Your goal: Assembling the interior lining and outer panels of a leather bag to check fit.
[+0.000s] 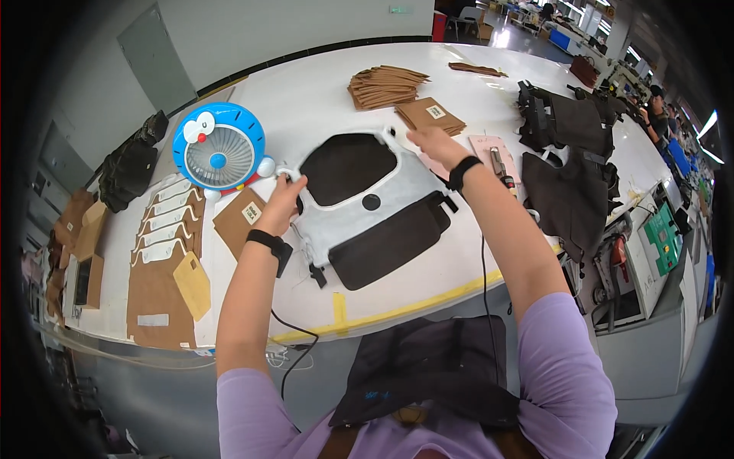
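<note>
Fabric piece (355, 223), pale matte backing, smooth black panels, round black spot, spread on white tabletop (306, 84). Left hand (280, 203) curled closed, pinching its left edge. Right hand (442, 149) half bent beside its upper right corner; cannot tell if gripping. Outward: round blue plastic fan (219, 161), ribbed grille; flat brown pieces (386, 86), fanned stack; dark crumpled cloth (566, 191) right.

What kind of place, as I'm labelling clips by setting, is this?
Probably a sewing or bag-making workshop: the long white worktable, the stack of similar brown pieces and the pile of dark fabric items at the right all suggest batch work on soft goods.
</note>
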A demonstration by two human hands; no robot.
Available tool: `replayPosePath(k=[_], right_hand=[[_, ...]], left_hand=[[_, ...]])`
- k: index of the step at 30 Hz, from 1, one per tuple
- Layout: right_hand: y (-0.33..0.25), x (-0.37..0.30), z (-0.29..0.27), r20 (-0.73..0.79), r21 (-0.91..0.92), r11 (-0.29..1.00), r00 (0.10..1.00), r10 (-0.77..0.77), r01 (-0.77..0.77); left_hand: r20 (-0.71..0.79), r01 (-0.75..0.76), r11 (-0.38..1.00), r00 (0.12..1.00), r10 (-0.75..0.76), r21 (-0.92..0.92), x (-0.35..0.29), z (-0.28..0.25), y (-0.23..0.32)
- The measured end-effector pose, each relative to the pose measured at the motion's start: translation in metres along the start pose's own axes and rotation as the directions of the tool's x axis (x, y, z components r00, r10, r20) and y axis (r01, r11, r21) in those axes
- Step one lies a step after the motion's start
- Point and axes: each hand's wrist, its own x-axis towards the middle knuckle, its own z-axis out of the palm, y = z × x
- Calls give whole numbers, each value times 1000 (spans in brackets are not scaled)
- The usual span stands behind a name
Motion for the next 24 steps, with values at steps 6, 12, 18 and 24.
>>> replayPosePath(k=[6,12,18,24], right_hand=[[36,-49,19,-30,-282,954,993,-113,101],[28,-53,29,12,-640,583,766,-643,500],[38,-53,55,369,-646,644,906,-207,410],[12,-46,12,193,-251,911,939,-284,327]], left_hand=[[-27,-142,974,988,149,175,16,-14,-43],[-3,-294,834,943,334,467,30,2,-51],[196,-262,369,959,207,892,36,-20,-80],[330,-373,193,918,220,908,-29,11,-7]])
